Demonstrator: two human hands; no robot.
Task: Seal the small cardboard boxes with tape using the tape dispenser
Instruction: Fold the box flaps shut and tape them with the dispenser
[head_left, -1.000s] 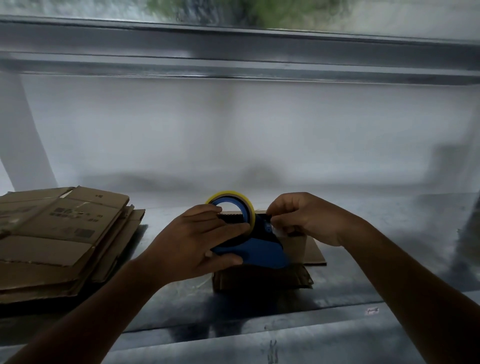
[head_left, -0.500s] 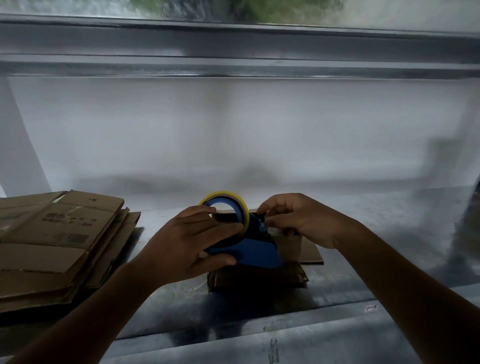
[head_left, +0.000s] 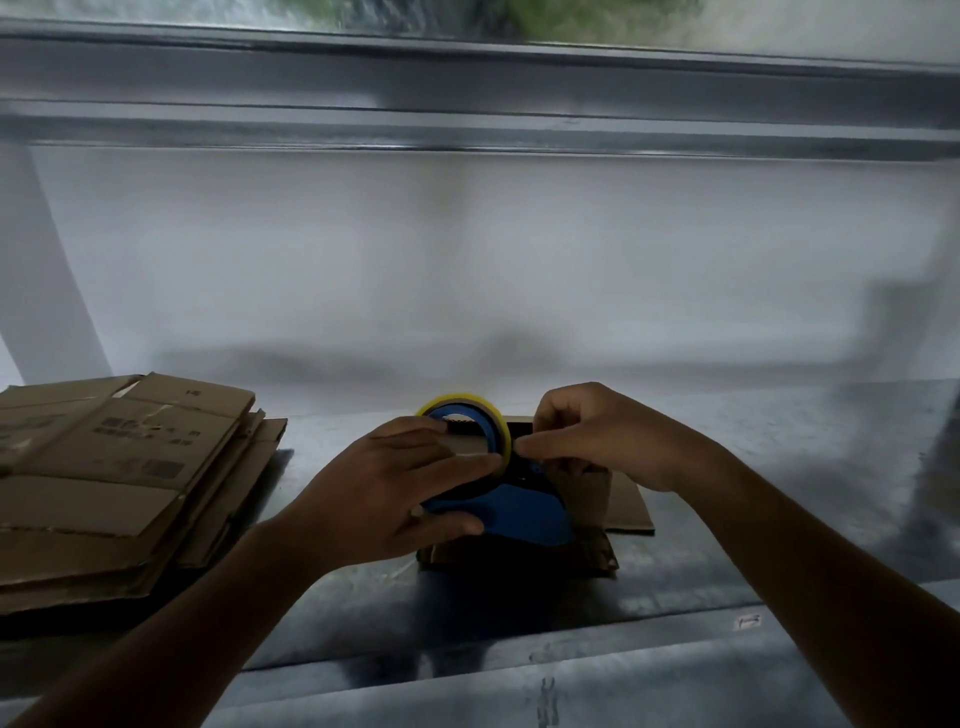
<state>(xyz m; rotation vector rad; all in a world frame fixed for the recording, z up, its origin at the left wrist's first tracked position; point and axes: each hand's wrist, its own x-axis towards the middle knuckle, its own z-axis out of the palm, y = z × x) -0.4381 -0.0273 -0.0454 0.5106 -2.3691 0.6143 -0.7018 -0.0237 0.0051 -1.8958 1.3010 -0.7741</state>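
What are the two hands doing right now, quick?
Left hand: closed, gripping the blue tape dispenser.
Right hand: closed, pinching at the yellow tape roll, probably its loose end.

One wide-angle camera sat on the person's head, facing forward and somewhat down across the grey metal worktop (head_left: 779, 519) toward the pale wall (head_left: 467, 260) behind it. It stood close: both forearms ran in from the bottom corners, and the left hand (head_left: 395, 493) and right hand (head_left: 608, 441) met at the blue plastic tape dispenser (head_left: 519, 514) just below centre. The worktop's near edge crossed the bottom; a grey window bar (head_left: 467, 67) bowed along the top.
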